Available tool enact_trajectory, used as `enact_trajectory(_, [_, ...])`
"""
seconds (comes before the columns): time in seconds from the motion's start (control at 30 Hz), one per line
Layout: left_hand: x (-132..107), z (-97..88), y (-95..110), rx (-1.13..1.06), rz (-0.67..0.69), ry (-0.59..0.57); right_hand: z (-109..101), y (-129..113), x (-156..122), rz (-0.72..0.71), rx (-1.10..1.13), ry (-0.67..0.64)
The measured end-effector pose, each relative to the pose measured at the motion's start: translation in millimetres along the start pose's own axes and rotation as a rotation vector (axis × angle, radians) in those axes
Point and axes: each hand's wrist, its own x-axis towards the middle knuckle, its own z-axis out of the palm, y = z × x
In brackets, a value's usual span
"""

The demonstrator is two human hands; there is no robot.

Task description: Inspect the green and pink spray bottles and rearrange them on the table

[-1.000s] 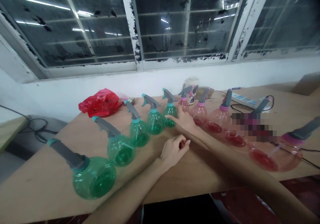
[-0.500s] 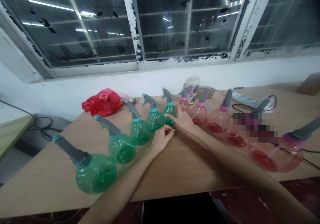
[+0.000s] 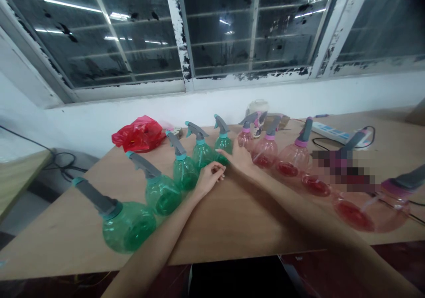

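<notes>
Two bare hands reach across a light wooden tabletop (image 3: 215, 240), near each other but apart. The left hand (image 3: 210, 178) is loosely curled and holds nothing, just beside a green plastic spray bottle with a grey trigger head (image 3: 184, 173). The open right hand (image 3: 239, 160) stretches farther, its fingertips (image 3: 220, 152) at the lower edge of the last green plastic spray bottle (image 3: 223, 146) in a row of five, without gripping it. A row of translucent pink plastic spray bottles (image 3: 267, 149) runs on from there, one partly hidden by a pixelated patch. Behind the green row lies a crumpled red plastic bag (image 3: 137, 134), and a white power strip (image 3: 328, 132) sits at the far right.
</notes>
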Motion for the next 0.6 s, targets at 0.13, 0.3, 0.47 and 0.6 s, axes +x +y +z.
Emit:
enact_trajectory(0.13, [4,-4.2,-2,-0.04,-0.007,0.034,1,-5,0,-0.005,-0.012,0.003])
enact_trajectory(0.3, [8,-8.9,-5,-0.066,-0.012,0.11,9,-11,7,-0.016,-0.028,0.029])
enact_trajectory(0.47, [9,-10.1,-8,-0.072,-0.011,0.178,17,-14,15,-0.051,-0.013,0.032])
enact_trajectory(0.6, [12,-10.1,-14,-0.055,-0.005,0.198,17,-18,18,-0.052,-0.001,0.027])
